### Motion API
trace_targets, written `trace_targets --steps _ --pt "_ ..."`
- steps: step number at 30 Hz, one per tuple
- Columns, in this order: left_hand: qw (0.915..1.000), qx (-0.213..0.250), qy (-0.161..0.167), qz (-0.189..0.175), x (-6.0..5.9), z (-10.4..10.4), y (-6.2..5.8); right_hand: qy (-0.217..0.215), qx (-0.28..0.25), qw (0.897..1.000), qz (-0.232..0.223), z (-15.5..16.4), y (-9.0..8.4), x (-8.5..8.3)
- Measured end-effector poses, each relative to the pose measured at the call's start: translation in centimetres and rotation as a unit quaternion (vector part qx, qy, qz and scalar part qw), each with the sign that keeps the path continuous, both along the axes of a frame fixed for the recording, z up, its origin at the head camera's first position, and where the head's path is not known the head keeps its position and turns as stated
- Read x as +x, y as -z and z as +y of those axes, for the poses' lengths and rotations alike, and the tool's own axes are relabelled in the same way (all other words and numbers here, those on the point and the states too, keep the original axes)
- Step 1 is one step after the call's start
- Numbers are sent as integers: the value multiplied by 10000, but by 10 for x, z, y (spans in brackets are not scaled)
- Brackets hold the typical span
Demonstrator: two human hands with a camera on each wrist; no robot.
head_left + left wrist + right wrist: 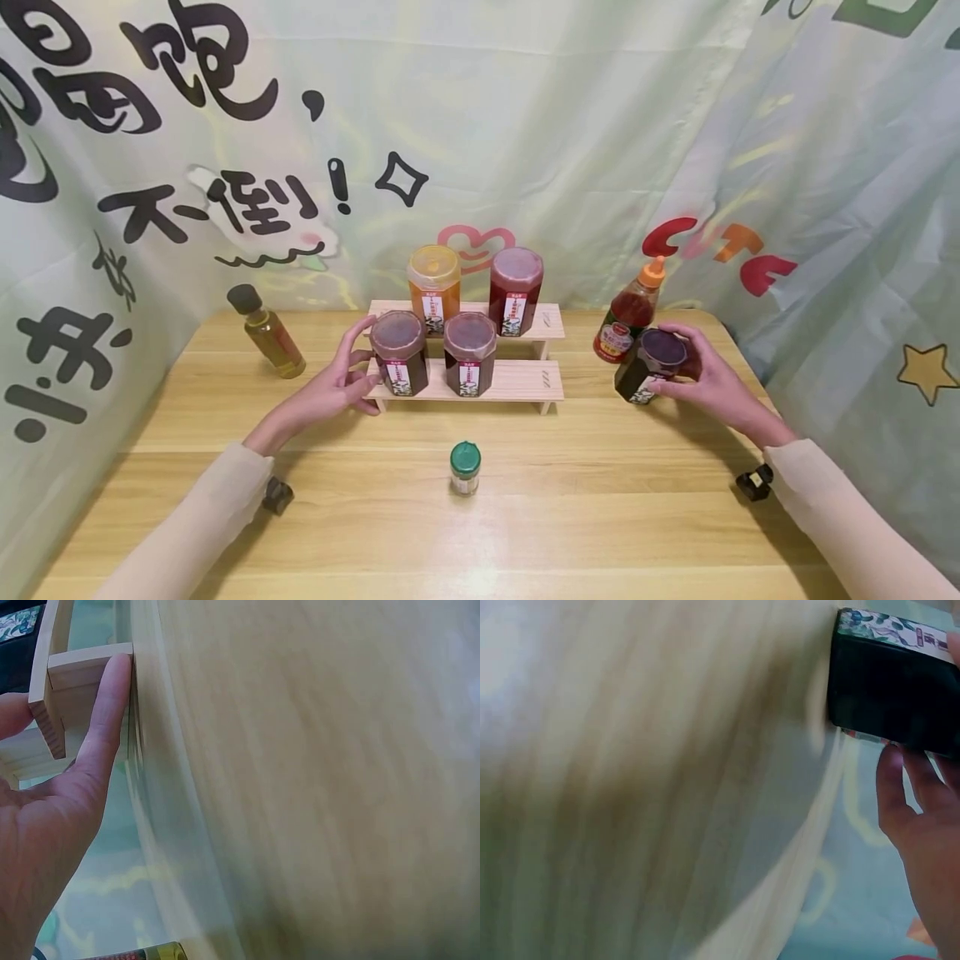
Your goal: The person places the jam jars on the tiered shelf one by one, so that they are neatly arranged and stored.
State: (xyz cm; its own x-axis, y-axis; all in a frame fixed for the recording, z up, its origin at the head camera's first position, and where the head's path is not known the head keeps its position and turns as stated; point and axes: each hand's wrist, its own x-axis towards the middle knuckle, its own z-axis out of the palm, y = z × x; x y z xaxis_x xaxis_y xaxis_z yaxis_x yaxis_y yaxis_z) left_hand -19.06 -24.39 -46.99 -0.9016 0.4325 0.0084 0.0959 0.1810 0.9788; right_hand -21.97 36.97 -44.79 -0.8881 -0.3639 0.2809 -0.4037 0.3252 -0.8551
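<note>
My right hand (692, 371) grips a dark purple-lidded jar (649, 363) that stands tilted on the wooden table (600, 517) at the right; the right wrist view shows the jar (894, 688) with my fingers (919, 840) beside it. My left hand (351, 371) is open, its fingers straight, at the left end of a two-step wooden rack (517, 380) beside a dark jar (400, 353) on the lower step. In the left wrist view one finger (105, 712) touches the rack's end (79, 671). I cannot tell whether that hand touches the jar.
The rack also holds a second dark jar (469, 353) below, an orange jar (433, 288) and a red jar (515, 290) above. A sauce bottle (628, 315) stands behind my right hand, an oil bottle (268, 333) far left, a small green-capped shaker (465, 467) in front.
</note>
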Motion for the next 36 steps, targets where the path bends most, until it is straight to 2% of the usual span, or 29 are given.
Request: trace_targets --steps 5,12,22,29,36 --pt "10000 74 43 -28 0 -1 1 295 76 9994 169 -6 1 6" --pt "9999 152 70 16 0 -2 1 350 163 9990 225 -12 -1 15" --pt "9999 156 43 23 1 -3 1 808 630 9936 477 -31 -8 43" --pt "9999 166 6 24 2 -4 1 752 645 9939 475 -53 -26 62" --pt "9998 188 43 23 0 -3 1 512 611 9953 546 -73 -43 73"
